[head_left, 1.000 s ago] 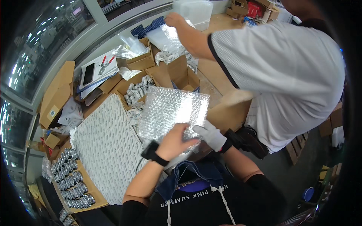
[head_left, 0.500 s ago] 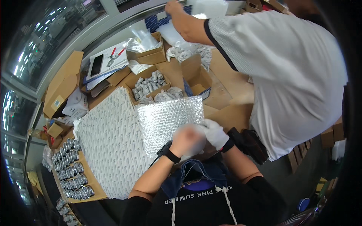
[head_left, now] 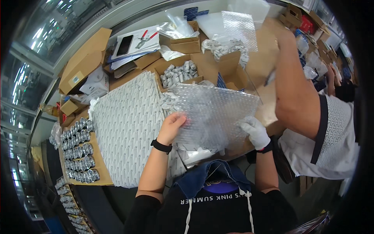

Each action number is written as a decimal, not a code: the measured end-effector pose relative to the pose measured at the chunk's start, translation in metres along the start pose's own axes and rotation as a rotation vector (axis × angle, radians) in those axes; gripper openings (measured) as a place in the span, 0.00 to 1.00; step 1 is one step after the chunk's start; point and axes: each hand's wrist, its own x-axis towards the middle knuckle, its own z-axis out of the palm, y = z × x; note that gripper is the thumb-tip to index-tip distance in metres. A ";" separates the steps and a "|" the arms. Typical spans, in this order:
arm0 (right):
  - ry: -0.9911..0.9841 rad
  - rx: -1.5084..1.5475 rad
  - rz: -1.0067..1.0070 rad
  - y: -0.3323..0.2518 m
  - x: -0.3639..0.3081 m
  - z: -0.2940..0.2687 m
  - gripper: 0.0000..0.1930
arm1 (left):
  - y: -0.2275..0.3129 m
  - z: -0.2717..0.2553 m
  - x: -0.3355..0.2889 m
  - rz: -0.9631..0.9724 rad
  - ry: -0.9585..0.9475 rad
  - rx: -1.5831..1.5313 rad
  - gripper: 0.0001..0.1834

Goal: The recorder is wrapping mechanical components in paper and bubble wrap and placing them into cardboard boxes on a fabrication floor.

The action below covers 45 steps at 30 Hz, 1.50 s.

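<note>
Stretching between the wearer's two hands, a clear bubble-wrap sheet (head_left: 214,113) hangs tilted above the near edge of the counter (head_left: 267,43), just in front of an open carton (head_left: 234,80). The left grip (head_left: 175,121), bare and with a black band (head_left: 161,147) at the wrist, is pinched closed on the sheet's left edge, thumb and fingers together. The right grip (head_left: 251,128), in a white glove, has its fingers curled closed at the lower right edge of the same sheet. Left of the sheet lies a broad patterned white paper (head_left: 124,124), and beyond that stand rows of shiny metal parts (head_left: 82,152) on brown board. Behind the sheet, a cardboard box (head_left: 198,79) holds small grey-white wrapped pieces (head_left: 179,73). Farther back are crumpled paper (head_left: 226,47), a second bubble-wrap piece (head_left: 241,29), and a dark phone (head_left: 124,45) beside red-handled pliers (head_left: 146,39) on papers. A co-worker's bare arm (head_left: 294,85) reaches over the counter at the right, near the sheet but apart from it.
</note>
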 end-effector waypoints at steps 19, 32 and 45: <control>0.091 -0.086 -0.079 -0.059 -0.006 0.087 0.17 | 0.014 0.112 -0.012 0.421 -0.062 0.607 0.14; -0.018 0.182 -0.051 -0.019 0.012 0.056 0.11 | 0.012 0.106 -0.006 -0.103 -0.394 0.018 0.06; -0.038 -0.121 0.012 -0.041 0.006 0.061 0.13 | -0.001 0.109 -0.006 0.089 -0.252 0.365 0.02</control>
